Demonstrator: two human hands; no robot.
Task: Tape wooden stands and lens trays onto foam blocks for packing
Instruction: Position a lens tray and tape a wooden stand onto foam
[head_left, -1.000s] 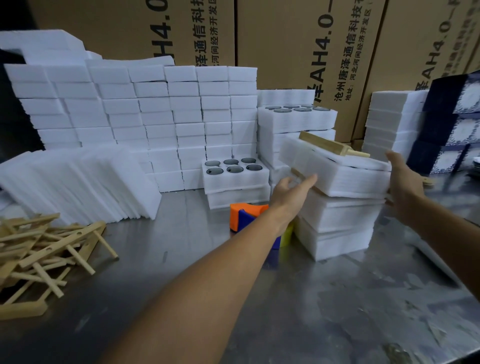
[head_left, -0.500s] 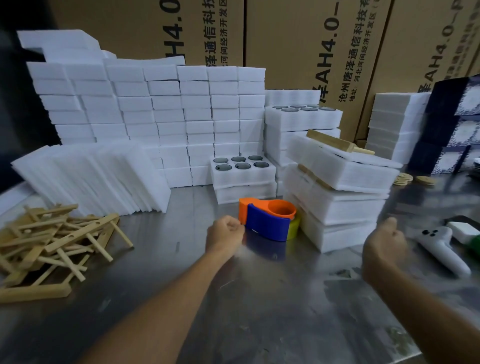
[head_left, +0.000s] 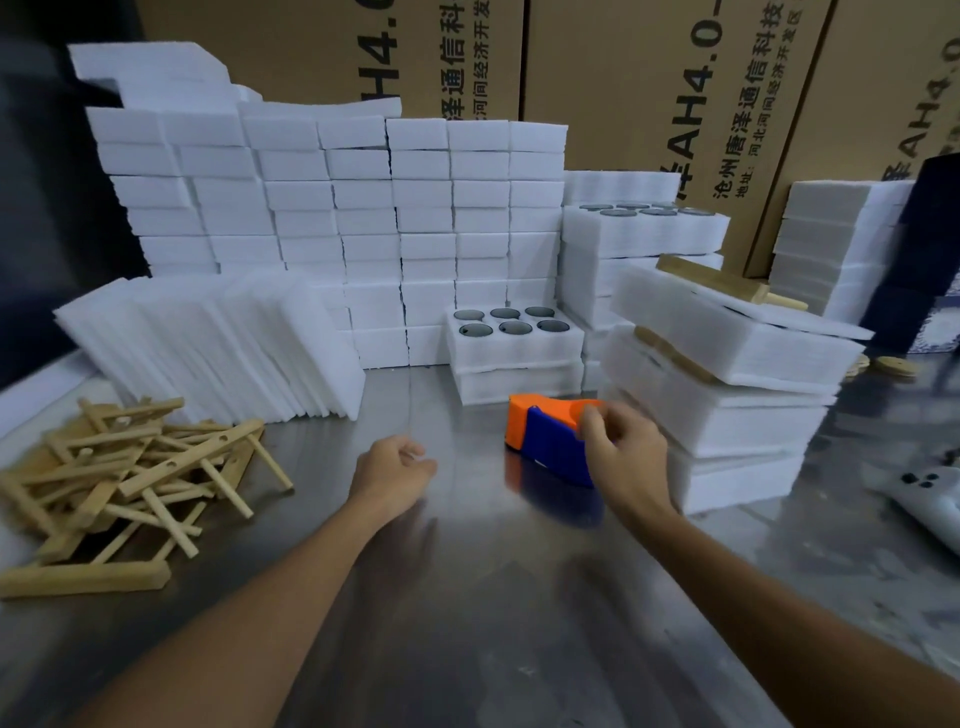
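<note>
An orange-and-blue plastic tape dispenser (head_left: 545, 441) is sitting on the brushed steel counter (head_left: 467, 597), just in front of a leaning stack of white foam blocks (head_left: 727, 415), as the person's right hand (head_left: 623, 457) is curling its fingers over the dispenser's near end, apparently taking hold, though how firmly cannot be told. The left hand (head_left: 395, 467) is hovering loosely curled above the counter, holding nothing.

The dispenser looks hard, smooth and light; a grip around its blue body, clear of the cutting end, is probably safest. The foam blocks look featherweight, soft and easily dented, so they likely want a flat, spread hold on both long sides. On top of the stack a pale wooden stand (head_left: 717, 280) is lying across a thin foam sheet (head_left: 789, 317), apparently untaped and likely to slide if the stack is tipped.

Just behind the dispenser, a white foam lens tray with six round wells (head_left: 514, 338) is resting on another block. To the left, a heap of slim, stiff wooden stand pieces with pegs (head_left: 130, 467) is lying jumbled beside a slanting row of thin foam sheets (head_left: 218, 348). A wall of foam bricks (head_left: 337, 208) is rising in front of printed brown cardboard cartons (head_left: 623, 78).
</note>
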